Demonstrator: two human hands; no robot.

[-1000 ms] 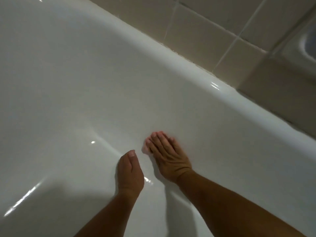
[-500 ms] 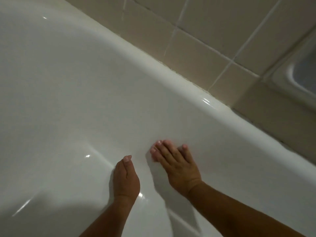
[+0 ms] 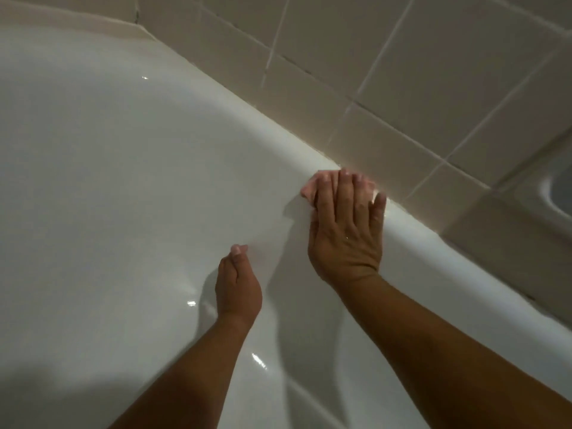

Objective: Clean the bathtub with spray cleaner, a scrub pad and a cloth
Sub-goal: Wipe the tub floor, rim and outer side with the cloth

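Observation:
The white bathtub (image 3: 123, 181) fills most of the view, its far wall and rim running diagonally from top left to lower right. My right hand (image 3: 345, 227) lies flat with straight fingers on a small pink pad (image 3: 309, 188), pressing it against the tub wall just below the rim. Only the pad's pink edge shows past my fingertips. My left hand (image 3: 236, 283) rests on its edge against the tub wall lower down, fingers straight, holding nothing. No spray bottle is in view.
Beige wall tiles (image 3: 402, 72) with pale grout rise behind the rim. A white fixture (image 3: 557, 187) shows at the right edge. The tub's rounded corner (image 3: 93, 29) lies at the top left.
My right hand has slid the pink pad up the tub wall from beside my left hand to just under the rim. The view has tilted up toward the tiles.

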